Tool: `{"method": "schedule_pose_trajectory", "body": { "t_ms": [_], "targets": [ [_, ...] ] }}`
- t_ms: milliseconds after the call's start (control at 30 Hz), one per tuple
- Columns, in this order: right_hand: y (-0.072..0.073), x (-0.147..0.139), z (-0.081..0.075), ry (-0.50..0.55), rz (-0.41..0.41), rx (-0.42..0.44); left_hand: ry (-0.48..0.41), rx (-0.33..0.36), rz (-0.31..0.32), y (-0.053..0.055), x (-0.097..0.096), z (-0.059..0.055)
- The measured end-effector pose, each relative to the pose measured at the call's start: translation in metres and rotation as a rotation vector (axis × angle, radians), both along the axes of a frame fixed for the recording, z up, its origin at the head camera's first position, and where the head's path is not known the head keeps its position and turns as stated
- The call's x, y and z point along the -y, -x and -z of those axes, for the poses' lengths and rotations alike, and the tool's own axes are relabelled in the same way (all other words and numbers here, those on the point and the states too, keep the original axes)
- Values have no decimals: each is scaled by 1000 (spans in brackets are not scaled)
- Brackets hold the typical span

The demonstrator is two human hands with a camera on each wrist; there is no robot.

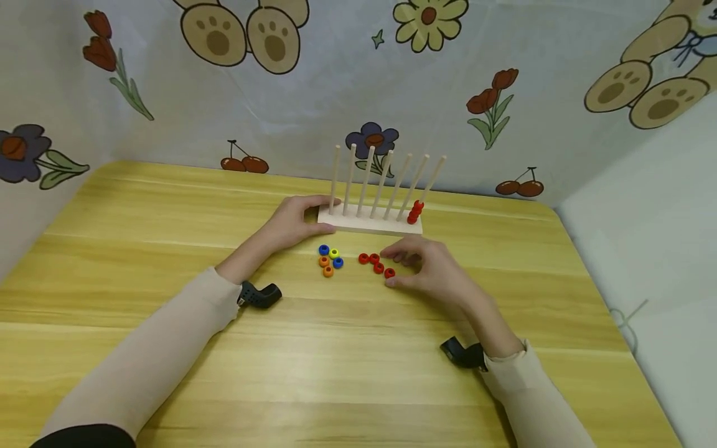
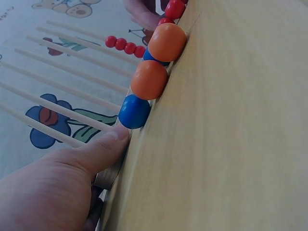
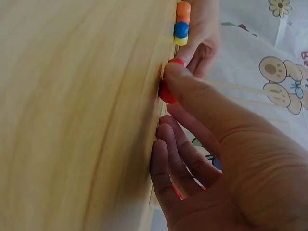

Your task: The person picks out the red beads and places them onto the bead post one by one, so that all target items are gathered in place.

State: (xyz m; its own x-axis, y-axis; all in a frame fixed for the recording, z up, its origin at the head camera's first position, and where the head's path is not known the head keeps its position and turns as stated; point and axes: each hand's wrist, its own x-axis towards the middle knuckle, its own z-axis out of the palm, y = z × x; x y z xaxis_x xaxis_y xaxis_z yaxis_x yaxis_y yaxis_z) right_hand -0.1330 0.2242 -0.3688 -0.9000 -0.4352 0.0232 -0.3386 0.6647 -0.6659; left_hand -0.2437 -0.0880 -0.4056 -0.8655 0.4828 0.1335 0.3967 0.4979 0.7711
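My left hand [image 1: 288, 223] grips the left end of a pale wooden peg rack [image 1: 370, 222], thumb along the front and fingers behind. Several red beads [image 1: 415, 213] are stacked on the rack's rightmost peg [image 1: 434, 177]; the other pegs carry none. In front of the rack, several loose red beads [image 1: 378, 268] lie on the table. Over their right side is my right hand [image 1: 431, 267], thumb and fingers spread apart. Its thumb [image 3: 192, 89] overlaps a red bead [image 3: 168, 92] in the right wrist view; whether it touches cannot be told.
Left of the red beads sit two blue beads [image 1: 338, 262], two orange beads [image 1: 328, 271] and one yellow bead [image 1: 334, 254]. Everything stands on a wood-grain table [image 1: 336, 373]. A patterned sheet [image 1: 313, 112] hangs behind its far edge.
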Motion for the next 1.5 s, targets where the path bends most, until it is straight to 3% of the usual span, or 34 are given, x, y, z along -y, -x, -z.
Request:
{"method": "schedule_pose_trajectory", "body": {
  "t_ms": [167, 500, 833, 1300, 1500],
  "targets": [
    [4, -5, 5, 31, -28, 6, 5, -1, -1, 1, 0, -1],
    [3, -7, 7, 81, -9, -11, 15, -6, 3, 1, -1, -2],
    [5, -10, 9, 145, 106, -59, 29, 5, -6, -2, 0, -4],
    [10, -20, 6, 403, 224, -353, 8, 10, -8, -3, 0, -2],
    [13, -24, -4, 493, 308, -488, 6, 1, -5, -2, -1, 0]
  ]
}}
